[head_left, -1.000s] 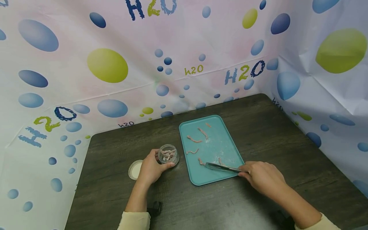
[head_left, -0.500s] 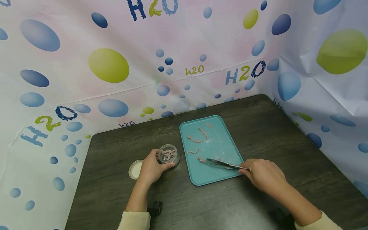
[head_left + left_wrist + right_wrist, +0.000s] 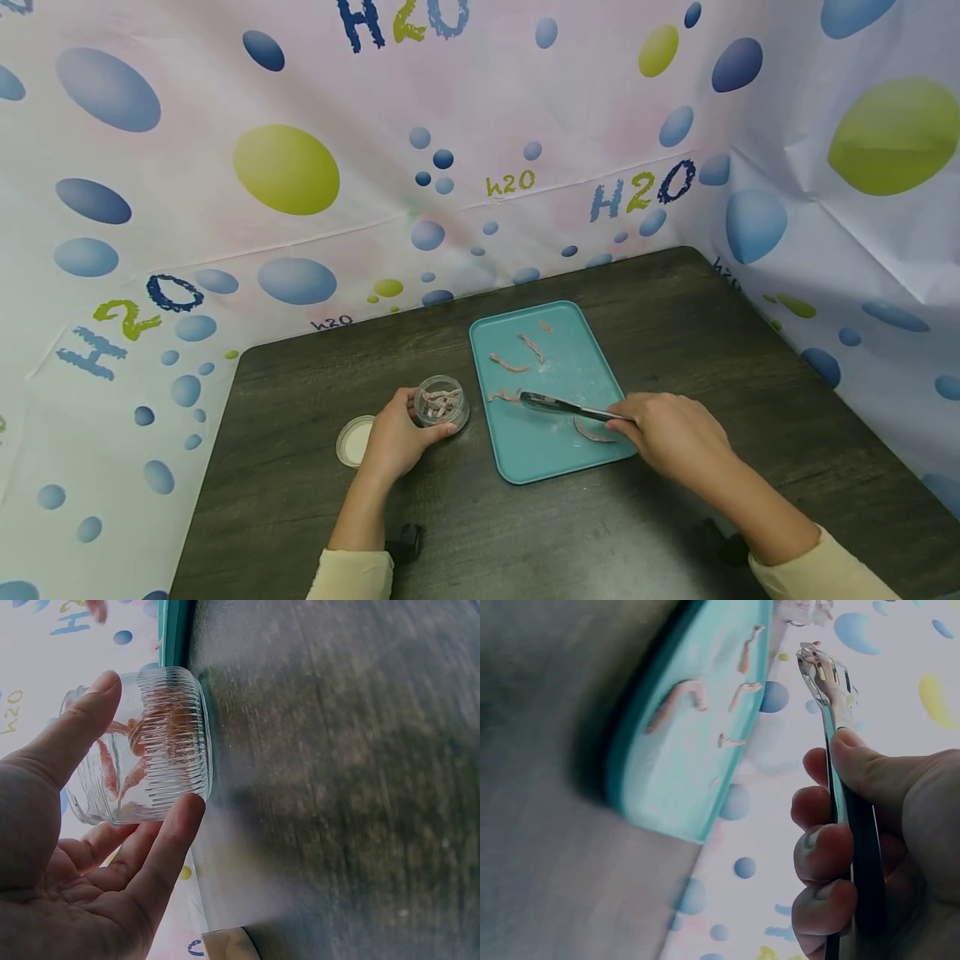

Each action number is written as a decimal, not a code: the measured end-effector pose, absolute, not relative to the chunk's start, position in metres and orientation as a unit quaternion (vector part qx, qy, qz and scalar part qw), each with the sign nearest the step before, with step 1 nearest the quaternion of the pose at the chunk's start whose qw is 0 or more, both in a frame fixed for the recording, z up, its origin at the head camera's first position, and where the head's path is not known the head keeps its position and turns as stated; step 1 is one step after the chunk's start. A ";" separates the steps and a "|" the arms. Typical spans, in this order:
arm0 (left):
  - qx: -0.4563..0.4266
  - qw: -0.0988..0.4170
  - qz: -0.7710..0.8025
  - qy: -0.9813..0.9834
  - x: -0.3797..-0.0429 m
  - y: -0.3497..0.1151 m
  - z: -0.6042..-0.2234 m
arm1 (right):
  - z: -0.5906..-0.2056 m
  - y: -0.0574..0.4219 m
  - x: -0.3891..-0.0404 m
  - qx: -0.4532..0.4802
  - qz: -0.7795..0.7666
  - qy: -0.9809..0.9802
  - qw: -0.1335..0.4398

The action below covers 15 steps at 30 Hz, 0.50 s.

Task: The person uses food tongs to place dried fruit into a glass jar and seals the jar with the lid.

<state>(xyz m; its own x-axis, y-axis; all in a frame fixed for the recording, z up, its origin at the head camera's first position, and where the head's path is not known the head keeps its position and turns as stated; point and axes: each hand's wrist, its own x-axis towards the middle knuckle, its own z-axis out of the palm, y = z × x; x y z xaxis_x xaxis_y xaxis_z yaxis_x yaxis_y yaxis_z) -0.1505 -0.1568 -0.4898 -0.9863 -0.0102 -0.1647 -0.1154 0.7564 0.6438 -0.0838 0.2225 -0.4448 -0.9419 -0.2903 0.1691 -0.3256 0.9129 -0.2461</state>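
The right hand [image 3: 670, 437] and tongs [image 3: 566, 407] have moved toward the tray's [image 3: 528, 461] far end. One pink strip [image 3: 515, 395] now hangs above it.

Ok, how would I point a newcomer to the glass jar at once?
On the dark table, find the turquoise tray. Just left of it in the head view, the left hand grips the glass jar. Unlike the flat, pale disc nearby, it is transparent and holds pinkish strips.
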 end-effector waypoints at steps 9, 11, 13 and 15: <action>-0.036 0.074 0.346 0.935 -0.151 -0.156 -0.491 | -0.427 0.201 -0.094 0.178 0.139 -0.971 0.075; -0.036 0.073 0.348 0.934 -0.151 -0.156 -0.491 | -0.424 0.196 -0.097 0.187 0.137 -0.970 0.076; -0.036 0.072 0.349 0.934 -0.151 -0.156 -0.491 | -0.422 0.190 -0.100 0.192 0.137 -0.969 0.076; -0.038 0.071 0.351 0.933 -0.151 -0.155 -0.490 | -0.420 0.185 -0.103 0.202 0.135 -0.967 0.080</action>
<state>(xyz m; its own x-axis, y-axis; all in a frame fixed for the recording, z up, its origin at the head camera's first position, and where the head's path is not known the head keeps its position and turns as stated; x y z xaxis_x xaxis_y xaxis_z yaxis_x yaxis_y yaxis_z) -0.1506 -0.1553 -0.4904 -0.9871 -0.0202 -0.1590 -0.1200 0.7509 0.6494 -0.1027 0.1849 -0.4203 -0.9060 -0.3682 0.2088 -0.4112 0.8825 -0.2283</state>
